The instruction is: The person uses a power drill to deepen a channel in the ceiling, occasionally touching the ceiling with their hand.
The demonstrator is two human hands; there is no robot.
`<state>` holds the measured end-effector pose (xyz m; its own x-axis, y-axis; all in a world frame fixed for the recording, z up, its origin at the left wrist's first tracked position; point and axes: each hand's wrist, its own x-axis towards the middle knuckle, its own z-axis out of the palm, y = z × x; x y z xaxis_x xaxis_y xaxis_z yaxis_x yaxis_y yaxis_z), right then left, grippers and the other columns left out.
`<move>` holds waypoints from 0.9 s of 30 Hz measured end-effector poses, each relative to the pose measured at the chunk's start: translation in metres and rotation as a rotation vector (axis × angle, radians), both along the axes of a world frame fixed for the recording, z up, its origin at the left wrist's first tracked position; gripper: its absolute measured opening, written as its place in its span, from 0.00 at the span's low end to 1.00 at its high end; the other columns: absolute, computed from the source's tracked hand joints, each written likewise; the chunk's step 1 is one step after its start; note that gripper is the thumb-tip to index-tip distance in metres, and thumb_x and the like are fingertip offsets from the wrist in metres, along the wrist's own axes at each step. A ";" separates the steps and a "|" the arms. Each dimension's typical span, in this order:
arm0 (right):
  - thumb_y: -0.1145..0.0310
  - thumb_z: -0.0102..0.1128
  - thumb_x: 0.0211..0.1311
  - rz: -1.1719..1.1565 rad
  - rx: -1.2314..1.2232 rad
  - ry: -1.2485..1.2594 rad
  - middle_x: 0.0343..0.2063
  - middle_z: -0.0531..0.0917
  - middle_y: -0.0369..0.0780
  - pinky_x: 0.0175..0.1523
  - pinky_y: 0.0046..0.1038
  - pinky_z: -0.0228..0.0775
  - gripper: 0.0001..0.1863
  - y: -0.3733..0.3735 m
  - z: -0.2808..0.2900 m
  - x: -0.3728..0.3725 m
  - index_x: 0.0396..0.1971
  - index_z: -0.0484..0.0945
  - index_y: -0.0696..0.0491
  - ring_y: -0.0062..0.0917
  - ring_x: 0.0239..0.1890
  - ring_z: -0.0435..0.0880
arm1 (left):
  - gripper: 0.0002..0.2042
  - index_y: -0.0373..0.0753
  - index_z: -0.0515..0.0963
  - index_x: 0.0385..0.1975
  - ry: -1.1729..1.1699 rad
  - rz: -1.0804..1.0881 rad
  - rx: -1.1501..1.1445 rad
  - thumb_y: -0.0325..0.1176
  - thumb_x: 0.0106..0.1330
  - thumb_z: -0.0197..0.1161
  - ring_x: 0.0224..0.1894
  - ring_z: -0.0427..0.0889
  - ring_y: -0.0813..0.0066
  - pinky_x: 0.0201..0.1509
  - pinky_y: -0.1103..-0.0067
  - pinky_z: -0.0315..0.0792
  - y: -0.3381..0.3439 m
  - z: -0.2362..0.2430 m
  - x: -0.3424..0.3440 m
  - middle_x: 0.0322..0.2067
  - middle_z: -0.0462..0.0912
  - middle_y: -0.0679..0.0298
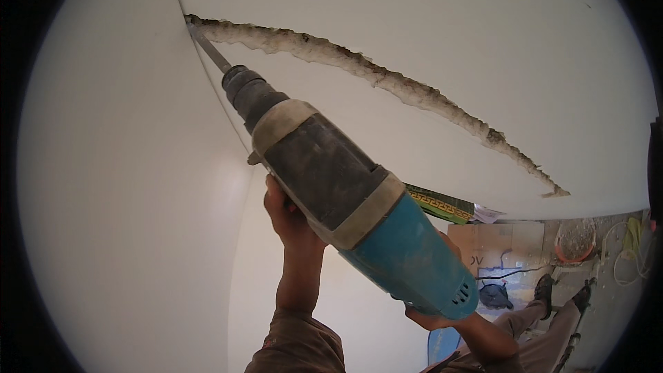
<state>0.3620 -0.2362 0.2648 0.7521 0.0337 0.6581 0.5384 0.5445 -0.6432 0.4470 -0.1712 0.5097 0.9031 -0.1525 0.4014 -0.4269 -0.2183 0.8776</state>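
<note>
A large rotary hammer (324, 173), black and teal with dusty grey bands, slants up to the left across the middle of the view. Its flat steel chisel bit (214, 52) meets the upper left end of a rough groove (394, 84) cut in the white wall (476, 34), right at the corner line. My left hand (286, 221) is closed around the tool's underside near its front; the part it grips is mostly hidden behind the body. At the rear, my right hand (429, 319) wraps around the handle, largely covered by the teal housing.
Below right are a cardboard box (528, 238), a green package with a gold pattern (442, 205), a dark bag (495, 295) and a black cable (514, 274). An orange-rimmed round thing (574, 258) lies on the dusty floor. My shoes (544, 287) rest on a narrow frame-like support.
</note>
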 end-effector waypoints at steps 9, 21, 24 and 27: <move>0.70 0.66 0.40 0.087 -0.007 0.050 0.40 0.79 0.42 0.46 0.31 0.70 0.26 -0.002 0.001 0.017 0.45 0.74 0.56 0.33 0.42 0.78 | 0.26 0.37 0.61 0.57 0.050 -0.138 -0.024 0.51 0.70 0.46 0.54 0.74 0.64 0.57 0.68 0.72 -0.008 0.005 0.011 0.53 0.71 0.56; 0.71 0.67 0.40 0.149 0.158 0.238 0.34 0.82 0.39 0.42 0.30 0.73 0.19 -0.023 -0.003 0.036 0.37 0.79 0.54 0.32 0.37 0.81 | 0.29 0.36 0.59 0.60 0.201 -0.131 -0.143 0.52 0.68 0.49 0.58 0.69 0.63 0.61 0.66 0.66 -0.023 0.000 0.034 0.56 0.68 0.56; 0.73 0.67 0.38 -0.247 0.024 -0.054 0.35 0.82 0.40 0.42 0.32 0.73 0.18 -0.027 -0.018 0.027 0.36 0.80 0.54 0.33 0.37 0.81 | 0.32 0.34 0.56 0.61 0.221 -0.075 -0.039 0.53 0.66 0.52 0.60 0.66 0.64 0.63 0.66 0.63 -0.027 -0.013 0.021 0.58 0.66 0.58; 0.74 0.66 0.37 -0.134 0.117 0.059 0.35 0.82 0.39 0.42 0.32 0.73 0.18 -0.027 -0.028 0.018 0.36 0.80 0.54 0.33 0.38 0.81 | 0.33 0.34 0.56 0.61 0.226 -0.066 0.000 0.53 0.65 0.54 0.61 0.65 0.64 0.64 0.65 0.62 -0.027 -0.021 0.012 0.58 0.66 0.58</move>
